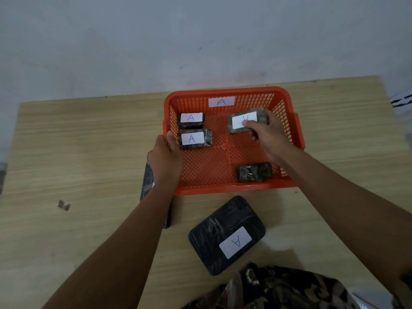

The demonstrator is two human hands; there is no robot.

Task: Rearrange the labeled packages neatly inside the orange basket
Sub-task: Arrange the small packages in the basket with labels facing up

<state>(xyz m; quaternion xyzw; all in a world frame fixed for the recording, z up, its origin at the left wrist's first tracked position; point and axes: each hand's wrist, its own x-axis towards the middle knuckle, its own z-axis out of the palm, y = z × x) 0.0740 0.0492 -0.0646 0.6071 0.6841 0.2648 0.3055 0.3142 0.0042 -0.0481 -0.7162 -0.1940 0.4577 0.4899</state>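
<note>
The orange basket (pixel 287 121) stands on the wooden table with an "A" label on its far wall. Two small dark packages with "A" labels lie at its left side, one behind (pixel 190 120) and one in front (pixel 195 139). My right hand (pixel 269 136) grips a third labeled package (pixel 246 120) above the basket's right rear. An unlabeled-side package (pixel 255 172) lies at the front right corner. My left hand (pixel 166 160) clasps the basket's left rim, thumb inside.
A larger dark flat package (pixel 227 235) with an "A" label lies on the table in front of the basket. Another dark package (pixel 147 181) sits partly hidden under my left forearm. Patterned cloth (pixel 278 288) shows at the bottom edge. A wall rises behind the table.
</note>
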